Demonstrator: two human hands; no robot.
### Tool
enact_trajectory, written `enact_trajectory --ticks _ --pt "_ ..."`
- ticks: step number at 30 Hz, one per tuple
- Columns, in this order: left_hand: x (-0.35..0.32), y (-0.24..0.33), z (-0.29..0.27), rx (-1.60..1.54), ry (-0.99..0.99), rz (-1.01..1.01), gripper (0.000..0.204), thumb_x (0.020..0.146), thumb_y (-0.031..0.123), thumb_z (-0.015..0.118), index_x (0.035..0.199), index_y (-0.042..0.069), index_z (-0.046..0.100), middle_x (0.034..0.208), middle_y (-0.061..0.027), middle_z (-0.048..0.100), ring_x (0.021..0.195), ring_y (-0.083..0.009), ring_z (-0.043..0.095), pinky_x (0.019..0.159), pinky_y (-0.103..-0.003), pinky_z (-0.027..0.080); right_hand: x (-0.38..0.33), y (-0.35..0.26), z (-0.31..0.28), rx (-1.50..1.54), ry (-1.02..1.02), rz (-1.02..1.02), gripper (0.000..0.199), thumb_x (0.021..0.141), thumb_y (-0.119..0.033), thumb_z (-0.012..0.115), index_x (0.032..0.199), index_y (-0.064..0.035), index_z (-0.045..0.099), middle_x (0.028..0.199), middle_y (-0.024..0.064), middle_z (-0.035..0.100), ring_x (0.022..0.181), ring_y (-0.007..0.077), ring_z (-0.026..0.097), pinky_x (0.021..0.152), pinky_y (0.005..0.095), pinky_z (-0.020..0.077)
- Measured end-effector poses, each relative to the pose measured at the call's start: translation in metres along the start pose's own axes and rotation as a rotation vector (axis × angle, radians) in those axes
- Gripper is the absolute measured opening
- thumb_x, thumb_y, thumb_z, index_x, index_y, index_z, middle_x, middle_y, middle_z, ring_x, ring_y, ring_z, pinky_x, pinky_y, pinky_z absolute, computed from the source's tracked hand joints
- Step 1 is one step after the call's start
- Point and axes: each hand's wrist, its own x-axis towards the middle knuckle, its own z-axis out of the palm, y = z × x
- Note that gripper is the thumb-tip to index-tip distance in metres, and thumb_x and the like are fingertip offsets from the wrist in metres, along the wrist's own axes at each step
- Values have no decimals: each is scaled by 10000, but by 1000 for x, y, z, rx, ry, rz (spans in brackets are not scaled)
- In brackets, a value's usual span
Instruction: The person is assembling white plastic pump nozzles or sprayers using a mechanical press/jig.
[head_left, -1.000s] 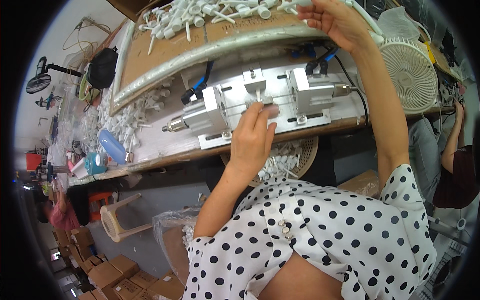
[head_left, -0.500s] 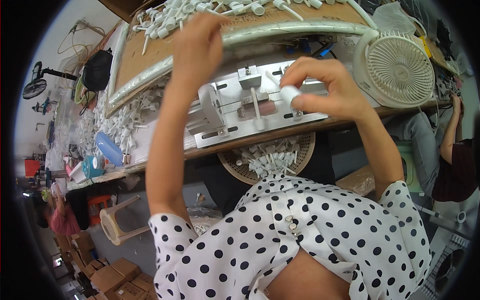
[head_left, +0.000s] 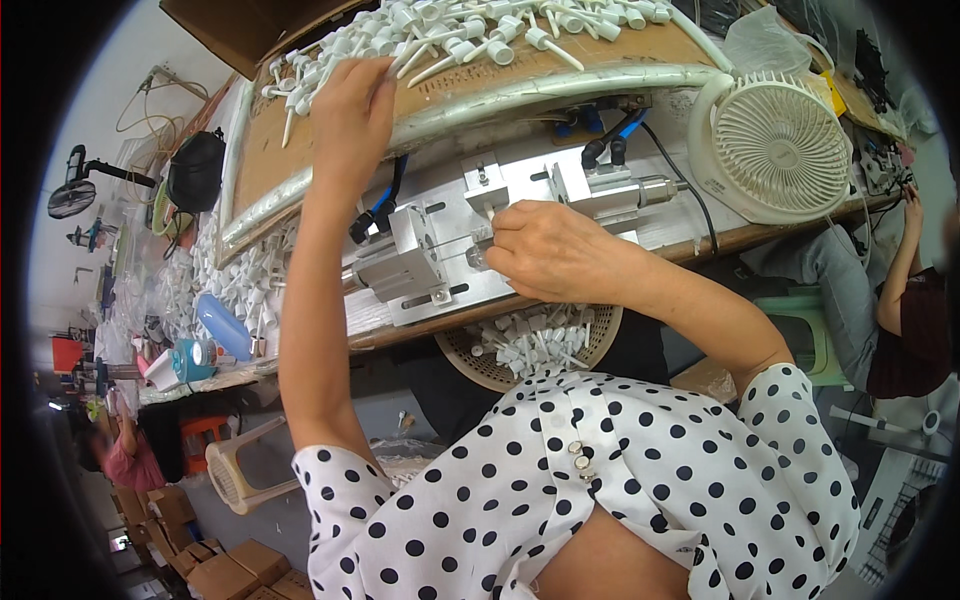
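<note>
My left hand (head_left: 350, 118) is at the near edge of a heap of white caps with thin stems (head_left: 480, 40). Its fingers are curled together, and the fingertips are partly hidden among the pieces. My right hand (head_left: 550, 252) is closed low over the middle of a silver metal fixture (head_left: 400, 250). A short white stem end shows by its fingertips; the rest of that piece is covered by the fingers. The fixture has a block on each side and a small upright block (head_left: 486, 185) at the back.
A cardboard tray with a pale padded rim (head_left: 560, 82) lies behind the fixture. A white fan (head_left: 775, 150) stands at right. Below the bench edge is a basket (head_left: 455, 350) of white pieces. More loose pieces (head_left: 225, 275) lie at left. Another person's arm (head_left: 900, 240) shows far right.
My right hand has brought a white cap with a stem down and left, onto the fixture's middle. My left hand has shifted slightly left and down beside the heap.
</note>
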Motion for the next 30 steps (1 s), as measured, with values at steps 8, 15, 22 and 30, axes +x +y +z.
enact_trajectory --ticks 8,15,22,30 --pt "-89 94 -33 -645 159 -760 88 757 12 659 840 -7 639 888 -52 560 657 -60 489 553 -183 403 32 62 -36 193 87 229 219 697 -192 662 883 -89 611 852 67 611 819 231 584 713 326 457" --pt "-116 140 -13 -312 -51 -472 281 680 18 691 954 11 629 1025 -105 576 829 -173 580 620 -242 473 47 166 -57 -439 -35 666 200 737 -192 585 816 -14 632 830 218 613 812 361 592 700 417 469" --pt "-118 149 -1 -229 -103 -352 223 689 44 697 896 12 620 1029 -107 565 791 -177 587 543 -241 464 20 120 -71 415 253 682 210 739 -150 580 895 -13 614 844 229 610 819 368 591 724 423 464" --pt "-139 152 -15 -323 11 -535 228 683 32 705 899 15 633 1048 -104 549 816 -154 569 552 -212 503 -1 40 -57 918 320 454 274 699 -163 728 923 -56 612 846 5 609 753 93 569 648 239 463"
